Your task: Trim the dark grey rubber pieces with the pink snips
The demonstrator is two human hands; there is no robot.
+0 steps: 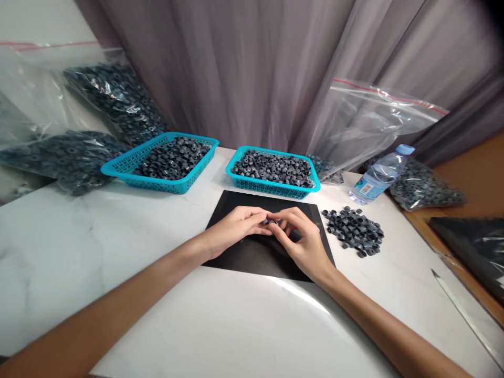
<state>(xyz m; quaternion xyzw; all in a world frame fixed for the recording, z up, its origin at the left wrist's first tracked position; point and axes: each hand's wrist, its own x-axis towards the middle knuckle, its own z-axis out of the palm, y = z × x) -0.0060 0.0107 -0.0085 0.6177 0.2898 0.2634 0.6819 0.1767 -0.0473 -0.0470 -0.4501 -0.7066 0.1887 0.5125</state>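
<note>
Over the black mat [252, 255], my left hand [240, 226] and my right hand [301, 236] meet at the fingertips. Between them is a small dark grey part [271, 222], pinched by the fingers of both hands and partly hidden by them. A loose pile of dark grey ring-like parts [356, 230] lies on the white table right of the mat. Behind the mat stands a blue basket [271, 187] filled with small grey parts. Another blue basket [177, 185] with similar parts is farther left.
Plastic bags of grey parts [79, 157] lie at the left. A water bottle [380, 176] stands behind the pile, near an open clear bag [362, 121] and another filled bag [425, 186]. A thin pale strip [464, 310] lies at the right edge.
</note>
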